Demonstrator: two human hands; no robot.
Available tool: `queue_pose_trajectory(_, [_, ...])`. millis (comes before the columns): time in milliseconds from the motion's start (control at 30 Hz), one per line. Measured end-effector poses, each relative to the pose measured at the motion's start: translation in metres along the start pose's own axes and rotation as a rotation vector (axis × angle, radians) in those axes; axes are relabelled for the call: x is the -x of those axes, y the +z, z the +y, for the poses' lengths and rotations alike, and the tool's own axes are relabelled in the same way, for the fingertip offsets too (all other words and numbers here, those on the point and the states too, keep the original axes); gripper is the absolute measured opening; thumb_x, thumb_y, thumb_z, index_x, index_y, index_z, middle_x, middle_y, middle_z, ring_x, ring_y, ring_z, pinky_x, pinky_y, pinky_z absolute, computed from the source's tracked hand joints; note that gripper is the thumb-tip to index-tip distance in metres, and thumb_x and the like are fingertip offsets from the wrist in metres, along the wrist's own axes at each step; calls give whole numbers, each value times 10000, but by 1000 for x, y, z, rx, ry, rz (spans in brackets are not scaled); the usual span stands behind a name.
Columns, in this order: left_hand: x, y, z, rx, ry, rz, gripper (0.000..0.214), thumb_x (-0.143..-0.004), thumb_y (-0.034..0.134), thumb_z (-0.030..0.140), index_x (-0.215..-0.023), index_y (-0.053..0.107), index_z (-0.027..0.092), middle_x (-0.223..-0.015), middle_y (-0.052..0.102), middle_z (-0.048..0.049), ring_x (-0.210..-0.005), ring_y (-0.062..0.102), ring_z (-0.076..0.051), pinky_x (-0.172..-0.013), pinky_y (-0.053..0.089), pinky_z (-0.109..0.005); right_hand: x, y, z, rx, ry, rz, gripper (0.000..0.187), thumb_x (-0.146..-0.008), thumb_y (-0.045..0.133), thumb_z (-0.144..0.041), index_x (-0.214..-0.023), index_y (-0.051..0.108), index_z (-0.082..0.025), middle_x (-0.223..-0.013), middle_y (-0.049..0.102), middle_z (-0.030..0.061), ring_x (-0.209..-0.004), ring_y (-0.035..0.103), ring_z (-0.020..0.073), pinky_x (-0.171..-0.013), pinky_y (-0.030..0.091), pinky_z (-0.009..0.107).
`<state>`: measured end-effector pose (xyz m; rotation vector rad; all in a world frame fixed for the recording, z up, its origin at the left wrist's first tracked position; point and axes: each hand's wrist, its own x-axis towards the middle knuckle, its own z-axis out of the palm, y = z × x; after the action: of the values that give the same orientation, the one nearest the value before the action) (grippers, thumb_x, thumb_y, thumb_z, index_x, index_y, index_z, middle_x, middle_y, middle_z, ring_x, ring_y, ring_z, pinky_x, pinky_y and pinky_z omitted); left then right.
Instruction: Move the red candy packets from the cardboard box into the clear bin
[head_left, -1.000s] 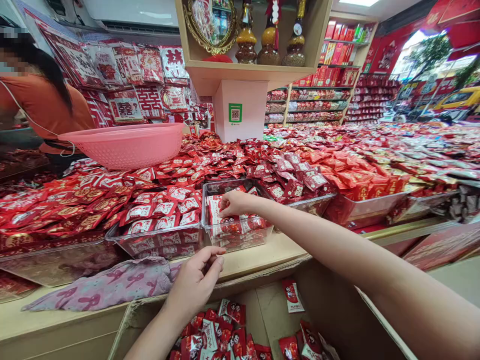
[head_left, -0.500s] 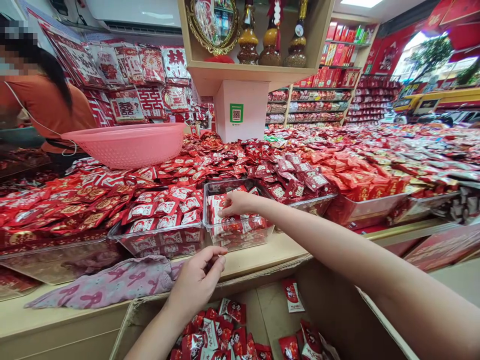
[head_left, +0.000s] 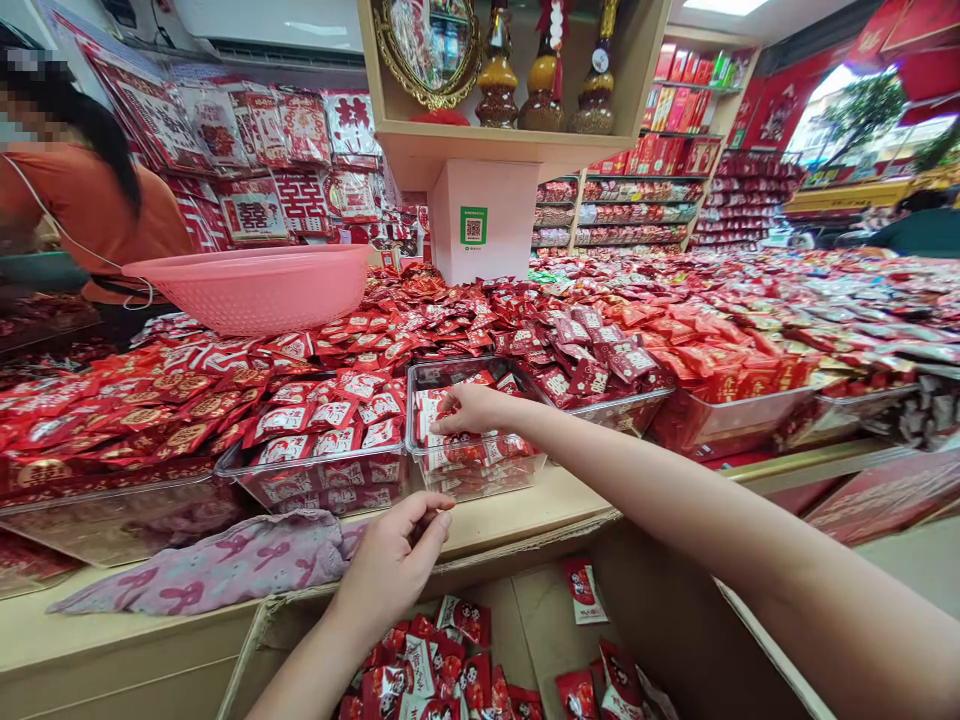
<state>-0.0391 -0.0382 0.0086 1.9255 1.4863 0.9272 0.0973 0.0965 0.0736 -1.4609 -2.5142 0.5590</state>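
Note:
My right hand [head_left: 474, 408] reaches into a clear plastic bin [head_left: 480, 480] of small red-and-white candy packets [head_left: 426, 408]. Its fingers are pinched together at a packet on the left side of the bin; the fingertips are partly hidden. My left hand [head_left: 397, 555] hovers over the near edge of an open cardboard box [head_left: 637, 590]. The fingers are loosely curled, with a gap to the thumb, and nothing shows between them. Below lie several red-and-white packets [head_left: 450, 660] inside the box.
To the left stand another bin [head_left: 322, 470] of packets and a pink patterned cloth [head_left: 225, 570] on the counter edge. A pink plastic basket [head_left: 255, 295] rests on the packet piles behind. At the far left is a person in an orange top [head_left: 142, 215].
My right hand has shifted slightly left inside the bin. My left hand stays in place. A person in dark green has come into view at the far right.

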Motion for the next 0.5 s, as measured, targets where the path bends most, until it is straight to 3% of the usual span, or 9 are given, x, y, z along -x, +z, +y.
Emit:
queue_pose_trajectory(200, [-1,1,0,-6,-6,-15,199,-789,441,312,-897,565,201,-635,550,23,-584,560,-134,-516,430,-218,7,-9,6,129,37,-40,471,-570,652,-461,-893,600,-122,-836,632,78,-711,562,174,-512,360,217])
queue_pose_trajectory(367, [-2,2,1,-11,2,-11,207,-784,441,312,-895,572,197,-627,551,24,-579,559,-133,-522,435,-219,6,-7,13,76,7,-83,417,-605,657,-362,-961,589,-156,-892,630,40,-723,561,130,-510,360,176])
queue_pose_trajectory(500, [0,2,1,-3,5,12,222,-772,451,321,-892,584,190,-615,560,21,-571,559,-135,-517,436,-220,4,-10,13,112,14,-103,324,-693,558,-414,-869,630,-152,-811,644,43,-668,561,127,-500,364,187])
